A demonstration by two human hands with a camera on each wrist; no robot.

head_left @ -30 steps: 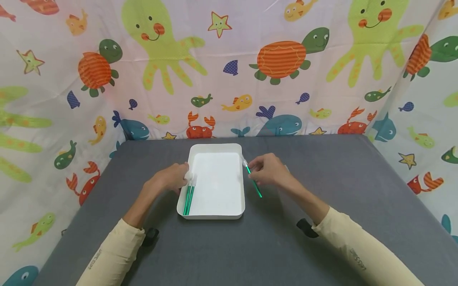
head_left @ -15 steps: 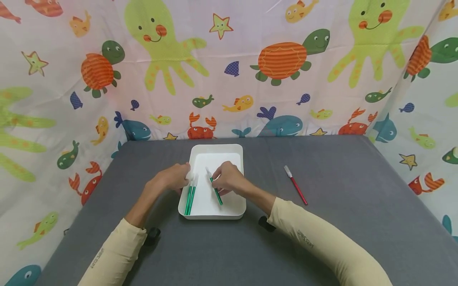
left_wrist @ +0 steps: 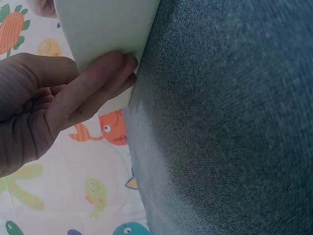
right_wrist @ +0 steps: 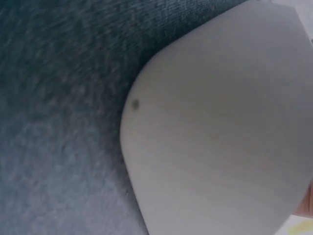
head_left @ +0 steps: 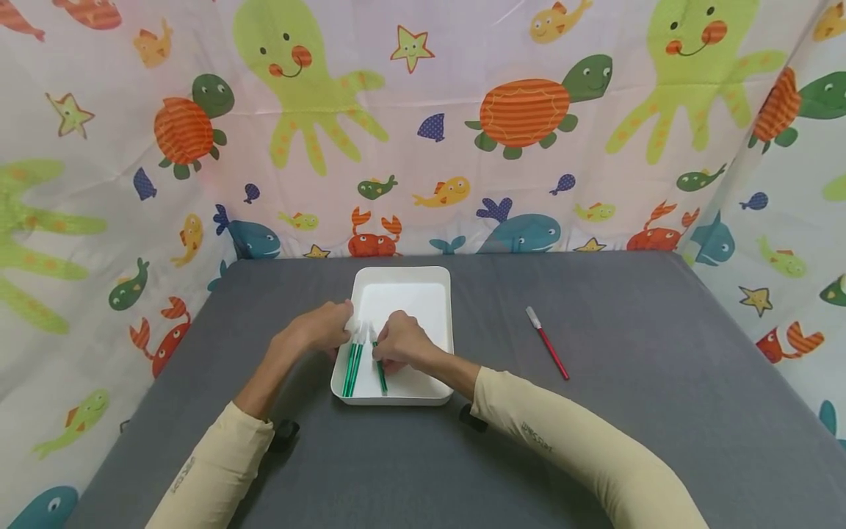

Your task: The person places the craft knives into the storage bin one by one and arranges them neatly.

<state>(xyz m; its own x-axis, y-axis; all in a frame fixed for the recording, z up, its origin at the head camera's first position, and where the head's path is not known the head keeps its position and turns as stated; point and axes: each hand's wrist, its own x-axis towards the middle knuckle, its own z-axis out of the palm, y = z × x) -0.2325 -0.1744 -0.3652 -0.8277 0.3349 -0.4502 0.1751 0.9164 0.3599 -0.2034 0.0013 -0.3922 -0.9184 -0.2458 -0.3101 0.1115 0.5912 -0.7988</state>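
A white rectangular tray [head_left: 423, 294] stands on the grey table. My left hand [head_left: 324, 325] grips its left wall, with the fingers [left_wrist: 93, 83] against the outside and the thumb side up at the rim. Inside the tray, along that wall, two green pens [head_left: 352, 371] with whitish caps lie side by side. My right hand [head_left: 403, 342] reaches over the tray's right wall and pinches a third green pen [head_left: 382, 376], just right of the pair and roughly in line with them. In the right wrist view the tray's outer corner [right_wrist: 220, 112] hides most of that hand.
One red pen [head_left: 548, 343] with a whitish cap lies slanted on the grey tabletop [head_left: 628, 330], right of the tray. A white curtain [head_left: 423, 103] printed with sea animals stands behind the table and along both sides.
My right hand has carried the green pen from right of the tray over its wall and leftward, close to the other two. The red pen has come into sight. My left hand keeps its grip.
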